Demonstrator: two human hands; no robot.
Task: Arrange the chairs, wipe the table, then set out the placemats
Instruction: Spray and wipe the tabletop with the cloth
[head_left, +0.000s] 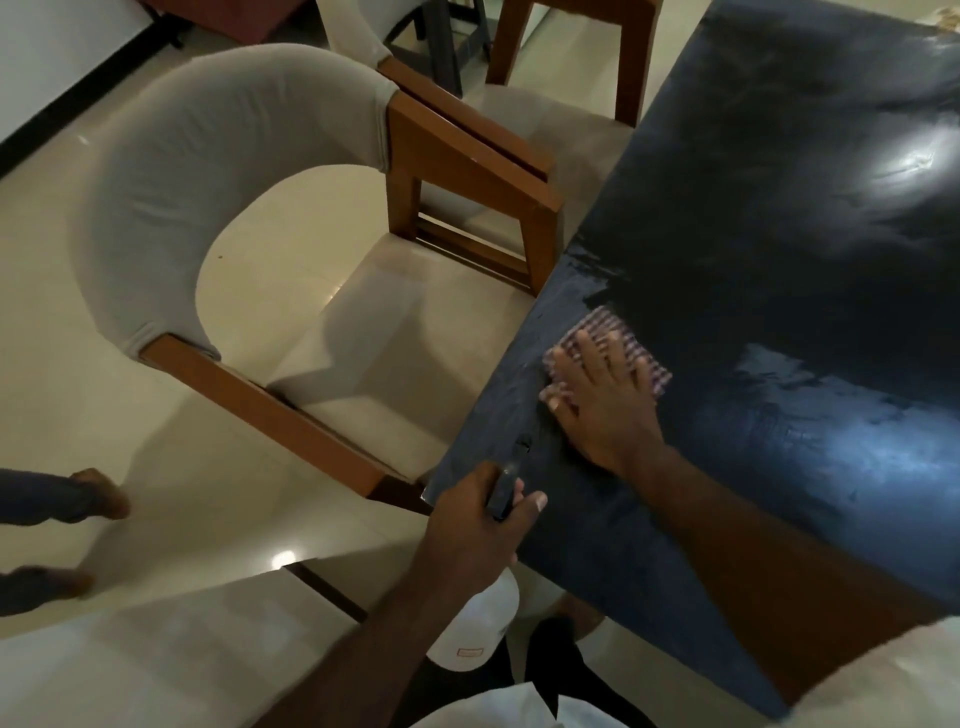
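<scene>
- Chairs: one chair (208, 171) is drawn up to the bench's (779, 260) left edge, with a second (519, 119) beyond it. Judged arranged.
- Wiping under way: right hand (602, 410), flat and fingers spread, presses the cloth (608, 325) near that edge. Wet streaks alongside.
- Left hand (478, 525) grips a bottle (478, 629) at the near corner.
- Placemats: none seen, step outstanding.

Right hand (605, 402) flat, fingers spread, pressing a checked cloth (613, 345) on the dark table (779, 234) near its left edge — wet streaks show around it. Left hand (475, 525) grips the dark trigger head of a white spray bottle (475, 631), held just off the table's corner. Chair (234, 223) with grey padded back stands beside the table; bare feet (101, 499) at left on pale floor tiles.
</scene>
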